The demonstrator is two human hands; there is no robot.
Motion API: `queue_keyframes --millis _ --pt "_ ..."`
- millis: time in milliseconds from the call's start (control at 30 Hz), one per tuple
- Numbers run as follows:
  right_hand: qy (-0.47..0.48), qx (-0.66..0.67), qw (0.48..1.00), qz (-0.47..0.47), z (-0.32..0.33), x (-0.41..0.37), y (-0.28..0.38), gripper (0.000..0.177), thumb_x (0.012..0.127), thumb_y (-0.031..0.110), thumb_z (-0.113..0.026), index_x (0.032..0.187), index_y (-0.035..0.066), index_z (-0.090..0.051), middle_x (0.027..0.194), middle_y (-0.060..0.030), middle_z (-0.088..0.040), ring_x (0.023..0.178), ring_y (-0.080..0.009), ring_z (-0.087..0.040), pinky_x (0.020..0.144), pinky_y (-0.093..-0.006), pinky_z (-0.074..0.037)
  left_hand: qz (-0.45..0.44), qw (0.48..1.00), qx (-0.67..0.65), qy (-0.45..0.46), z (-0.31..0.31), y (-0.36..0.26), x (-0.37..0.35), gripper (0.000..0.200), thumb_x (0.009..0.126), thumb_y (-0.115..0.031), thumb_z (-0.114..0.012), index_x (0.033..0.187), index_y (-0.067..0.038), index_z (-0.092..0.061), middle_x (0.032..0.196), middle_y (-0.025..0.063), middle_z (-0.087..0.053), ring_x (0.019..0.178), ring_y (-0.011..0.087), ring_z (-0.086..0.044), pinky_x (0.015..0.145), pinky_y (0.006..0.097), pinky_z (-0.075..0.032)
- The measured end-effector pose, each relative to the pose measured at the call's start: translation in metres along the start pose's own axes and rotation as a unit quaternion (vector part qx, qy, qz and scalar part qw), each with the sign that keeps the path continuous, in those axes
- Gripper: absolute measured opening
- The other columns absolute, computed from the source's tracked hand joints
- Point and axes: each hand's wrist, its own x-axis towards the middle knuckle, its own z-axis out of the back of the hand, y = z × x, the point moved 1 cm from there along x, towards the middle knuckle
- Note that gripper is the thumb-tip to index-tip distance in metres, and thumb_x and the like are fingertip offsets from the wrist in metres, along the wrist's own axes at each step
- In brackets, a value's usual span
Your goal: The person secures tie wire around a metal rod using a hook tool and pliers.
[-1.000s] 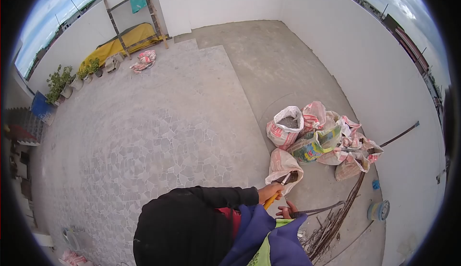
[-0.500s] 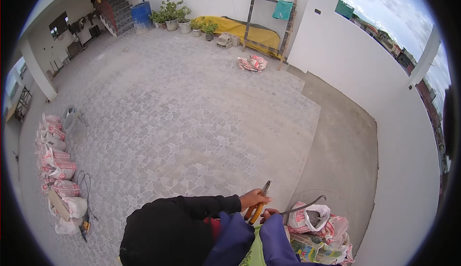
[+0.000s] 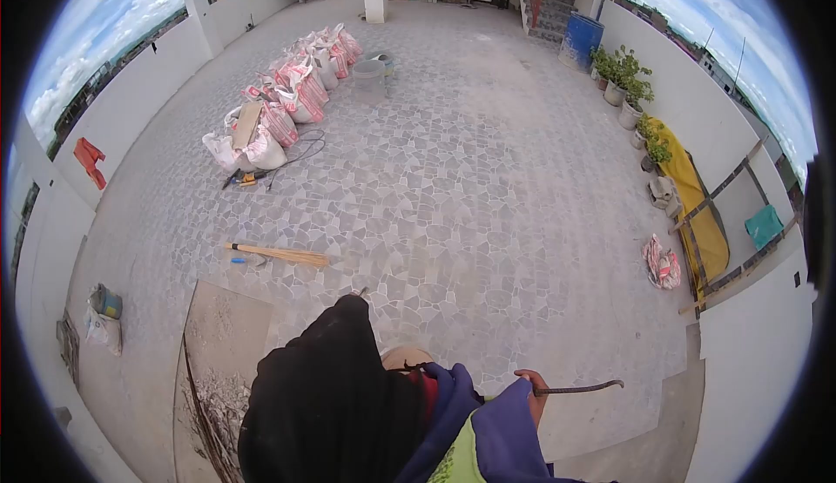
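Observation:
My right hand (image 3: 535, 394) shows beside the purple cloth of my clothing, fingers closed around a dark steel bar (image 3: 579, 389). The bar sticks out to the right, and its far end bends into a small hook. My left hand is hidden behind the black sleeve (image 3: 331, 396), which reaches forward and to the left. A small tip of something (image 3: 363, 291) pokes out past the front of that sleeve; I cannot make out what it belongs to. Close to the sleeve is a tan, rounded thing (image 3: 407, 358), partly covered.
A broom (image 3: 279, 254) and a blue-handled tool (image 3: 248, 261) lie on the stone-patterned floor. Filled sacks (image 3: 296, 91) stand beyond, with a grey bucket (image 3: 369, 81) beside them. Rubble lies on a board (image 3: 228, 317) at left. Potted plants (image 3: 620, 78) line the right wall.
My view has swung left, bringing the sacks and broom nearer the middle. The pliers in my left hand have gone out of clear sight. The bar stays in my right hand.

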Motion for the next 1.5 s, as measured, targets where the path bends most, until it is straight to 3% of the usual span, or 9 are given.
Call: queue_keyframes --millis 200,267,567,800,900,1100,1367,1433,1500 --pt "0.104 -0.011 0.993 -0.055 0.041 0.104 0.0 0.021 0.093 0.017 -0.061 0.086 -0.003 -0.063 0.063 -0.0025 -0.056 0.057 -0.0099 -0.053 0.056 -0.0247 -0.042 0.189 0.976 -0.031 0.1 -0.067 0.095 -0.106 0.043 0.072 -0.03 -0.068 0.109 -0.009 -0.068 0.104 0.0184 -0.07 0.097 0.0361 -0.068 0.083 0.0463 -0.054" --pt "0.143 -0.06 0.986 -0.065 0.043 0.138 -0.008 0.022 0.094 0.018 -0.061 0.085 -0.002 -0.063 0.06 -0.0016 -0.055 0.053 -0.0082 -0.05 0.051 -0.0254 -0.04 0.037 0.985 0.056 0.158 -0.139 0.116 -0.125 0.031 0.077 -0.021 -0.064 0.102 -0.003 -0.067 0.079 0.0168 -0.069 0.075 0.0318 -0.071 0.067 0.0428 -0.056" --pt "0.325 -0.451 0.83 0.053 0.053 0.3 -0.055 0.032 0.091 0.037 -0.058 0.097 0.009 -0.07 0.081 -0.0148 -0.069 0.081 -0.0364 -0.066 0.069 -0.0489 -0.05 -0.111 0.923 0.145 0.34 -0.195 -0.143 -0.017 0.027 0.077 -0.015 -0.063 0.1 -0.003 -0.066 0.073 0.0153 -0.066 0.066 0.0295 -0.068 0.059 0.0402 -0.054" --pt "0.148 -0.413 0.75 -0.494 0.237 0.332 -0.257 0.033 0.079 0.034 -0.066 0.108 0.018 -0.073 0.102 -0.0107 -0.073 0.093 -0.0294 -0.07 0.08 -0.0419 -0.055 0.052 0.943 -0.056 0.324 -0.128 -0.253 0.124 0.024 0.077 -0.01 -0.063 0.099 -0.002 -0.066 0.067 0.014 -0.064 0.057 0.0274 -0.065 0.053 0.0379 -0.053" --pt "-0.198 0.084 0.771 -0.599 0.307 0.296 -0.23 0.013 0.091 0.019 -0.058 0.09 0.007 -0.064 0.058 0.0013 -0.044 0.044 -0.0173 -0.041 0.04 -0.0367 -0.033 -0.124 0.94 -0.224 0.226 -0.03 -0.412 0.209 0.036 0.071 0.0 -0.065 0.106 -0.006 -0.069 0.06 0.0036 -0.057 0.051 0.0146 -0.054 0.049 0.0307 -0.04" --pt "-0.522 0.179 0.725 -0.413 0.327 0.339 -0.149 0.014 0.085 0.02 -0.061 0.085 0.005 -0.06 0.058 -0.003 -0.047 0.045 -0.019 -0.047 0.043 -0.037 -0.04 -0.336 0.918 -0.171 0.124 0.073 -0.74 0.327 0.039 0.072 -0.004 -0.062 0.111 -0.007 -0.068 0.069 0.0018 -0.058 0.061 0.0125 -0.054 0.056 0.0292 -0.043" --pt "-0.457 0.241 0.72 -0.464 0.352 0.561 -0.24 0.008 0.089 0.01 -0.053 0.088 0.004 -0.058 0.061 -0.0111 -0.055 0.046 -0.0253 -0.054 0.041 -0.0427 -0.044 -0.24 0.93 -0.184 0.21 0.036 -0.96 0.361 0.029 0.076 -0.012 -0.062 0.103 -0.004 -0.069 0.07 0.0083 -0.064 0.049 0.0177 -0.058 0.047 0.0338 -0.046" --pt "-0.394 0.067 0.778 -0.485 0.398 0.684 -0.231 0.016 0.084 0.016 -0.057 0.089 0.002 -0.063 0.071 -0.0139 -0.061 0.06 -0.0266 -0.06 0.052 -0.0412 -0.048 -0.359 0.905 0.2 0.109 -0.005 -0.964 0.406 0.039 0.078 -0.036 -0.057 0.098 -0.006 -0.073 0.089 0.0176 -0.072 0.082 0.0291 -0.071 0.072 0.0383 -0.055" --pt "-0.326 -0.099 0.796 -0.501 0.4 0.791 -0.23 0.024 0.079 0.022 -0.061 0.089 0.001 -0.068 0.081 -0.0166 -0.067 0.074 -0.028 -0.066 0.062 -0.0396 -0.053 -0.2 0.959 0.152 0.132 0.006 -1.003 0.416 0.046 0.077 -0.042 -0.059 0.102 -0.005 -0.072 0.1 0.0176 -0.072 0.099 0.0327 -0.068 0.086 0.0372 -0.053"
